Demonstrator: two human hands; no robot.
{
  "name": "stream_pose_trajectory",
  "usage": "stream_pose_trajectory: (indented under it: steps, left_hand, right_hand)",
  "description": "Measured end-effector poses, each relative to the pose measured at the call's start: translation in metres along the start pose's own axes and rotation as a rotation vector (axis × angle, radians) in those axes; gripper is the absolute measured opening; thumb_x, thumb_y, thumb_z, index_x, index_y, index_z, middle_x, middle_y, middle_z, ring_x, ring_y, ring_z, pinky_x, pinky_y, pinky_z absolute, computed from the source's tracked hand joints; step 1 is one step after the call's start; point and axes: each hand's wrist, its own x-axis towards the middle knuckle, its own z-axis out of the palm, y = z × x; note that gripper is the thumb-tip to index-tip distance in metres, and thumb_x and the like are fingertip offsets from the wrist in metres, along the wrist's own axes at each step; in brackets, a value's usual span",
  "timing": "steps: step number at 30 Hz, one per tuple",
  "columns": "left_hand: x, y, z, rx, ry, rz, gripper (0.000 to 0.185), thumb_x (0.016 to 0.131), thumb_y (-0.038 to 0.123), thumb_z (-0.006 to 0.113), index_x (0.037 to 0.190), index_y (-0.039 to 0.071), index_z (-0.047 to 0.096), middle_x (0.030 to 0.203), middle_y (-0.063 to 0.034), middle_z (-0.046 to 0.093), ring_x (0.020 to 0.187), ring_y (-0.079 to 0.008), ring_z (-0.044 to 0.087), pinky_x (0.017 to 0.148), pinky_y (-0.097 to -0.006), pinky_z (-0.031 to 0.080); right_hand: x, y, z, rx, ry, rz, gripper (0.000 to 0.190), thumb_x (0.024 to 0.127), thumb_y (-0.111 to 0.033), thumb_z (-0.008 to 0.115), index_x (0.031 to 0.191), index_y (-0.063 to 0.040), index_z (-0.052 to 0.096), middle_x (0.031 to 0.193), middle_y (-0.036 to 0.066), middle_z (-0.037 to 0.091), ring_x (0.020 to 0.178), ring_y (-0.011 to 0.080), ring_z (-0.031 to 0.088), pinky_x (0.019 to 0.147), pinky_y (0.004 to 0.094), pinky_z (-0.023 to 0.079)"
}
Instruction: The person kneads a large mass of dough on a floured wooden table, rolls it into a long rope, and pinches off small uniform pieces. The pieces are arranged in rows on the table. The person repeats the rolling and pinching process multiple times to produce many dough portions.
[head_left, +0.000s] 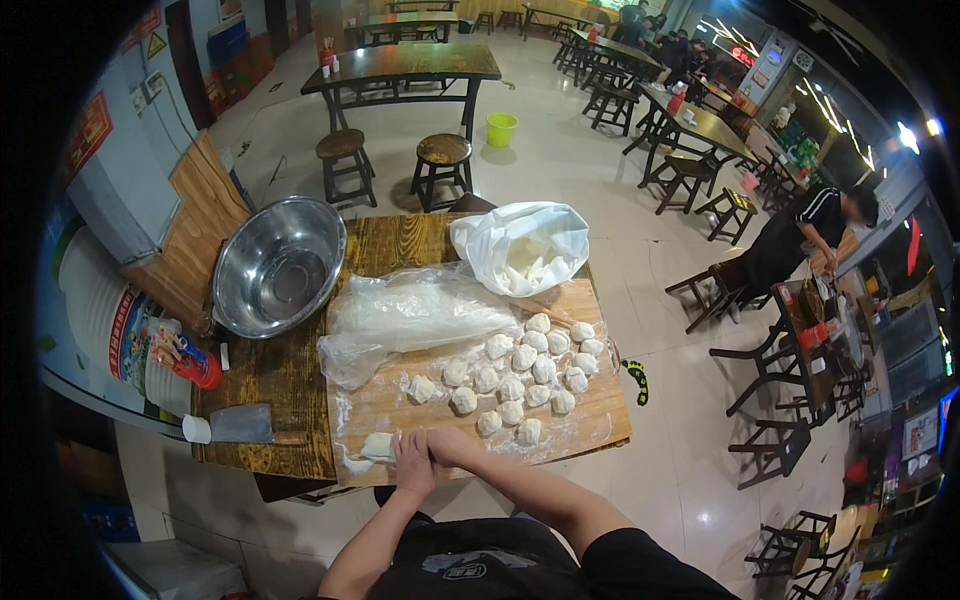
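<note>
A short length of white dough (377, 446) lies near the front left corner of the floured wooden board (352, 411). My left hand (414, 463) is closed over its right end. Right up against it is my right hand (450, 447), with curled fingers; whatever it holds is hidden. Several round dough pieces (511, 389) dusted with flour are scattered over the right half of the board. Behind them a large mass under clear plastic film (420, 304) stretches across the board. An open white plastic bag (525, 247) of pale powder, apparently flour, stands at the back right.
A steel basin (279, 268) sits at the table's back left. A cleaver (244, 424) with a wooden handle lies left of the board, near a white cup (196, 430) and a red container of sticks (196, 365). Stools (444, 152) stand beyond; another person (795, 232) works at the right.
</note>
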Motion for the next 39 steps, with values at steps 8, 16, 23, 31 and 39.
stream_pose_trajectory:
  steps: [8, 16, 23, 31, 39]
  left_hand:
    - [0.005, -0.003, 0.009, 0.181, -0.086, 0.040, 0.043, 0.086, 0.014, 0.056, 0.127, 0.002, 0.050, 0.114, -0.0128, 0.053, 0.116, -0.0324, 0.048, 0.117, -0.0601, 0.019]
    - [0.000, 0.005, 0.015, 0.389, -0.022, 0.035, 0.043, 0.079, 0.013, 0.061, 0.117, -0.002, 0.048, 0.110, -0.0185, 0.050, 0.110, -0.0361, 0.048, 0.116, -0.0587, 0.023]
    - [-0.002, -0.005, 0.008, 0.107, 0.101, 0.060, 0.039, 0.082, 0.014, 0.057, 0.116, -0.003, 0.048, 0.110, -0.0210, 0.053, 0.110, -0.0373, 0.051, 0.116, -0.0603, 0.021]
    - [0.000, -0.016, -0.033, 0.181, -0.362, -0.096, 0.062, 0.079, 0.026, 0.073, 0.134, 0.008, 0.051, 0.136, -0.0150, 0.046, 0.132, -0.0353, 0.038, 0.116, -0.0589, 0.019]
    - [0.011, -0.066, -0.050, 0.126, -0.397, 0.077, 0.052, 0.074, 0.023, 0.076, 0.121, 0.009, 0.061, 0.120, -0.0161, 0.055, 0.120, -0.0355, 0.048, 0.107, -0.0506, 0.034]
  right_hand:
    - [-0.016, 0.005, -0.011, 0.064, 0.012, 0.090, 0.016, 0.079, -0.012, 0.062, 0.087, 0.000, 0.071, 0.090, 0.023, 0.070, 0.087, 0.0407, 0.067, 0.076, 0.0484, 0.054]
    - [-0.018, 0.006, -0.032, 0.248, -0.168, -0.140, 0.023, 0.082, -0.013, 0.060, 0.099, 0.001, 0.066, 0.098, 0.027, 0.067, 0.095, 0.0439, 0.064, 0.083, 0.0496, 0.050]
    - [-0.050, -0.028, -0.081, 0.416, -0.011, -0.195, 0.039, 0.084, -0.018, 0.065, 0.118, 0.001, 0.056, 0.108, 0.026, 0.062, 0.103, 0.0433, 0.059, 0.086, 0.0477, 0.047]
    - [-0.046, -0.034, -0.070, -0.195, 0.619, -0.112, 0.052, 0.085, -0.023, 0.064, 0.131, -0.002, 0.053, 0.132, 0.015, 0.055, 0.119, 0.0339, 0.051, 0.099, 0.0455, 0.041]
    - [-0.027, -0.022, 0.002, -0.199, 0.372, -0.104, 0.059, 0.085, -0.012, 0.057, 0.141, 0.001, 0.043, 0.127, 0.018, 0.053, 0.122, 0.0351, 0.048, 0.099, 0.0459, 0.041]
